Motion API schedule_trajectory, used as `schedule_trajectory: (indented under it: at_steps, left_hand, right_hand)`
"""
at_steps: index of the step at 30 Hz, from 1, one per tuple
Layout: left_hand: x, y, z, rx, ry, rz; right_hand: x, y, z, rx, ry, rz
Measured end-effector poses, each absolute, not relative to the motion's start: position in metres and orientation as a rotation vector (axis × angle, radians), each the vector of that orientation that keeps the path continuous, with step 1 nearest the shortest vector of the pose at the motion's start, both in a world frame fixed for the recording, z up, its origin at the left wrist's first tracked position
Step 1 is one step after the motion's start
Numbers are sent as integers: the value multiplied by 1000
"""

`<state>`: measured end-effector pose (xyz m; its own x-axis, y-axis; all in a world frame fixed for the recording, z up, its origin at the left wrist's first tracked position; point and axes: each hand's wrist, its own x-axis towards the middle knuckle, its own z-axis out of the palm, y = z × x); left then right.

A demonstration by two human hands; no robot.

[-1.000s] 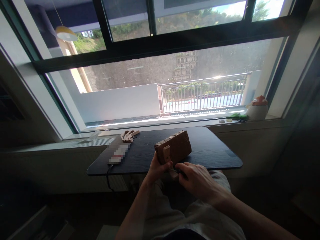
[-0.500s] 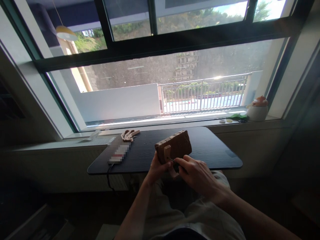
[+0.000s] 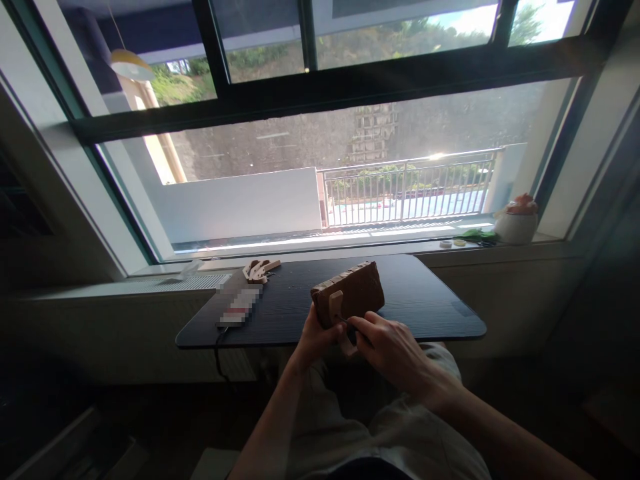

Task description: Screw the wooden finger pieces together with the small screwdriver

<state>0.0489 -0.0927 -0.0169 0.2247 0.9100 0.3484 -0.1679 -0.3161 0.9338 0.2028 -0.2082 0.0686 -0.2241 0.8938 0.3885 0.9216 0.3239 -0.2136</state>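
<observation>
A brown block-like box (image 3: 364, 288) with a row of pale squares along its upper edge is tilted over the front of the table. My left hand (image 3: 320, 340) is closed around its near lower end. Against that end lies a curved pale wooden piece (image 3: 335, 307), its lower part sticking out below my thumb. My right hand (image 3: 385, 340) pinches a slim tool (image 3: 345, 322), which looks like a screwdriver; its tip meets the wooden piece. Most of the tool is hidden by my fingers.
Several pale wooden pieces (image 3: 261, 271) lie at the back left of the dark table (image 3: 425, 293). A blurred-out flat object (image 3: 242, 305) with a black cable is in front of them. On the sill stands a white pot (image 3: 516, 227). A large window rises behind.
The view has shifted very slightly. Both hands, the box and the tool keep nearly the same positions.
</observation>
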Motion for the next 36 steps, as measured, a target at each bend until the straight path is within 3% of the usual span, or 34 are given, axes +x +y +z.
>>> schedule_trajectory:
  at_steps: [12,21,29,36]
  left_hand:
    - [49,-90,-21,1469,738,1293]
    - [49,-92,-14,1511,815,1278]
    - [51,-101,-4,1549,803,1287]
    - [51,-96,-14,1513,715,1274]
  right_hand:
    - [203,-206,66,-1597,-2138,-111]
    - [189,-207,61,-1605,-2295,-365]
    - [196,-194,57,-1657,-1984,-12]
    - [205,-201,75,-1609,-2037,128]
